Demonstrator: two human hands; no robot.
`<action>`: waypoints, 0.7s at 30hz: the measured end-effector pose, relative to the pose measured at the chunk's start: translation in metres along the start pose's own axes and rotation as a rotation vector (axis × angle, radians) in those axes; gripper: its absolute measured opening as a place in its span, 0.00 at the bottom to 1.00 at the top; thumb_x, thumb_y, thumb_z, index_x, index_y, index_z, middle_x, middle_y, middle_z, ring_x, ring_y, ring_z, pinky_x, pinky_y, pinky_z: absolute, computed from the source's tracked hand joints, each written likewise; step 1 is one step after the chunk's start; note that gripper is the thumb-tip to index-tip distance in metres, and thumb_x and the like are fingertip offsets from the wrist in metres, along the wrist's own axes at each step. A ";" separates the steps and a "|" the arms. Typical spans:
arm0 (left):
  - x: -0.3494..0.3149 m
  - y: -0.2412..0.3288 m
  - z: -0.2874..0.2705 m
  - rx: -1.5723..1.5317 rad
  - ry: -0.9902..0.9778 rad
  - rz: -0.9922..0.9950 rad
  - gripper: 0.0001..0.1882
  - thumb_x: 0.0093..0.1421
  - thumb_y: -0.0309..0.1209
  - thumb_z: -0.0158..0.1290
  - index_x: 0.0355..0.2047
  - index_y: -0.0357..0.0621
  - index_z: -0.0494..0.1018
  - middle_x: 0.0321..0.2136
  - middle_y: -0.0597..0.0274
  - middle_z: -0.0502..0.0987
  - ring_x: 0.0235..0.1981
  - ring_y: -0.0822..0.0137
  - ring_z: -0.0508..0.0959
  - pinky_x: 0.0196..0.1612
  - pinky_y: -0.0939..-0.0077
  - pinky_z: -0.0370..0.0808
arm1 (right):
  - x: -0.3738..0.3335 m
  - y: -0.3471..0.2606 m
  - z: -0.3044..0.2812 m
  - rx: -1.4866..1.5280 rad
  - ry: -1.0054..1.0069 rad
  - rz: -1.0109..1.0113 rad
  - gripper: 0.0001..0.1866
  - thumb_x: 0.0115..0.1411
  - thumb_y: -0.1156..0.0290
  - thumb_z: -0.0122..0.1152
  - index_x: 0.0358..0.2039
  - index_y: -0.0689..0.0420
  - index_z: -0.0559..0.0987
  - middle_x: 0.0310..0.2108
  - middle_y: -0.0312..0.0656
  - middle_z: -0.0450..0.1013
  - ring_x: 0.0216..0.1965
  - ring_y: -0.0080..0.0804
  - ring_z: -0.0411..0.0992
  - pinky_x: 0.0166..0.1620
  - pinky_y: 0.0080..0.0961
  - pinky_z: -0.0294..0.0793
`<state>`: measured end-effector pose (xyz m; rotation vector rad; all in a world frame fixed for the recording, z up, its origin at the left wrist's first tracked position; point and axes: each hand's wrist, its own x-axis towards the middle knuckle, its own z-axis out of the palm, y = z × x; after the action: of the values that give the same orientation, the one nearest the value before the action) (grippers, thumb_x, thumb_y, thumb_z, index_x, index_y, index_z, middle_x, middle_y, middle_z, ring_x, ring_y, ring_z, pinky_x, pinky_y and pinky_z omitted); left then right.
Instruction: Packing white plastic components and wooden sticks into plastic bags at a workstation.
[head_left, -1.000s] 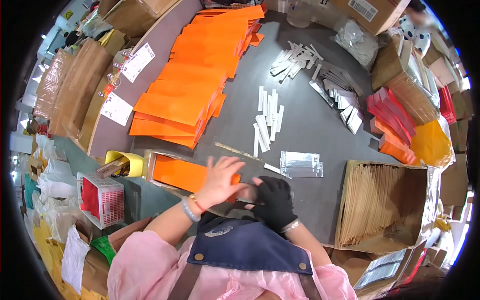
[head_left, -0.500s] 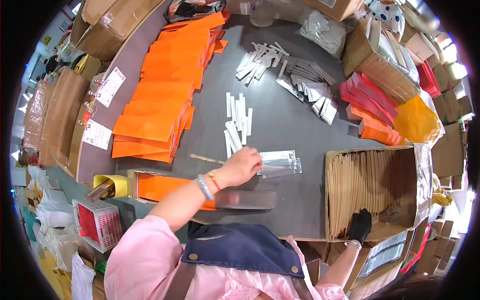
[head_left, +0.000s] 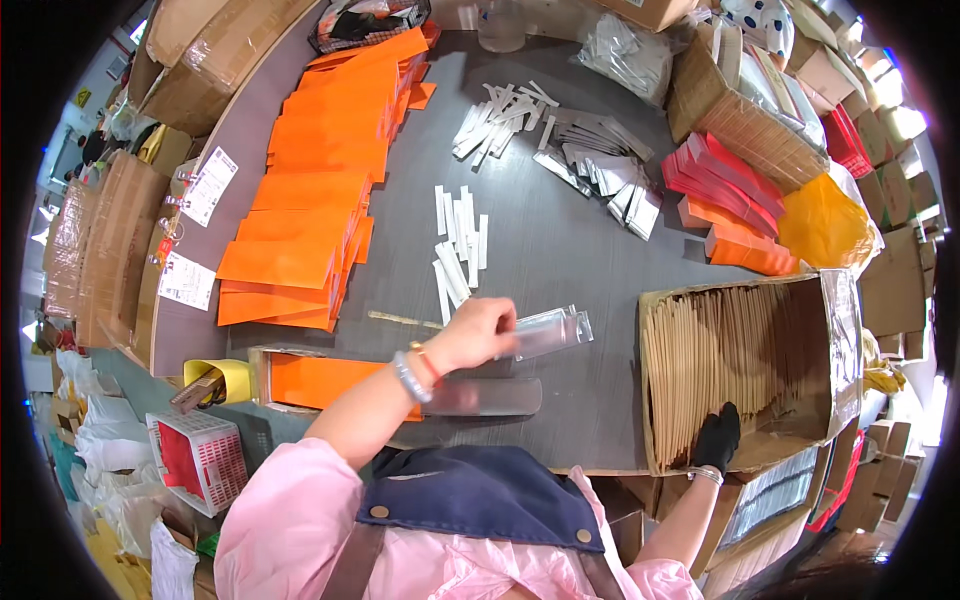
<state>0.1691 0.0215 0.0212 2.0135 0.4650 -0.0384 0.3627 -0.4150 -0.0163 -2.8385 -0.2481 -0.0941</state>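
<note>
My bare left hand (head_left: 478, 334) is over the middle of the table, its fingers pinched on the near-left end of a clear plastic packet (head_left: 556, 331). That packet lies at a slant, and its end by my fingers is blurred. Just beyond the hand are several narrow white strips (head_left: 462, 240), and a thin brownish stick (head_left: 400, 319) lies to its left. My right hand (head_left: 717, 440), in a black glove, is inside an open carton (head_left: 648, 400), against a packed row of brown cardboard sheets or envelopes (head_left: 700, 350). Its fingertips are hard to make out.
Overlapping orange envelopes (head_left: 300, 210) line the left side. An orange stack (head_left: 335, 382) sits in a low box beside a grey translucent piece (head_left: 490, 397). More white strips (head_left: 495, 120), silvery packets (head_left: 610, 165) and red envelopes (head_left: 725, 185) lie farther back.
The packet under my left hand has turned to a slant, its near-left end now by my fingers. The whole view has shifted slightly. My right hand stays at the carton.
</note>
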 end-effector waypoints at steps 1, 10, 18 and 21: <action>-0.015 0.006 -0.006 -0.053 -0.039 -0.031 0.11 0.47 0.31 0.63 0.25 0.40 0.73 0.20 0.55 0.76 0.22 0.54 0.76 0.31 0.61 0.73 | 0.000 0.010 0.002 -0.050 0.047 -0.013 0.17 0.63 0.70 0.51 0.47 0.68 0.75 0.46 0.57 0.74 0.49 0.51 0.72 0.53 0.37 0.70; -0.125 -0.023 -0.010 0.417 0.134 -0.028 0.25 0.39 0.36 0.69 0.40 0.49 0.77 0.48 0.63 0.72 0.54 0.56 0.67 0.55 0.57 0.62 | -0.058 -0.136 -0.001 0.489 -0.379 -0.606 0.11 0.59 0.73 0.55 0.41 0.60 0.78 0.34 0.48 0.73 0.38 0.47 0.73 0.42 0.38 0.71; -0.143 -0.033 0.000 0.544 0.191 0.167 0.41 0.35 0.38 0.70 0.53 0.44 0.71 0.51 0.59 0.70 0.54 0.52 0.65 0.58 0.56 0.62 | -0.091 -0.237 0.040 0.361 -0.576 -1.024 0.19 0.53 0.78 0.59 0.46 0.48 0.80 0.33 0.48 0.75 0.35 0.47 0.72 0.40 0.39 0.73; -0.132 -0.024 0.002 0.573 0.175 0.159 0.42 0.35 0.38 0.71 0.54 0.43 0.70 0.51 0.59 0.70 0.53 0.52 0.66 0.57 0.58 0.63 | -0.083 -0.209 0.068 0.423 -0.467 -0.910 0.11 0.54 0.73 0.63 0.39 0.52 0.81 0.29 0.43 0.75 0.35 0.44 0.74 0.38 0.38 0.73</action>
<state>0.0388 -0.0113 0.0294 2.6267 0.4339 0.1156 0.2464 -0.2116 -0.0304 -2.0811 -1.4355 0.3885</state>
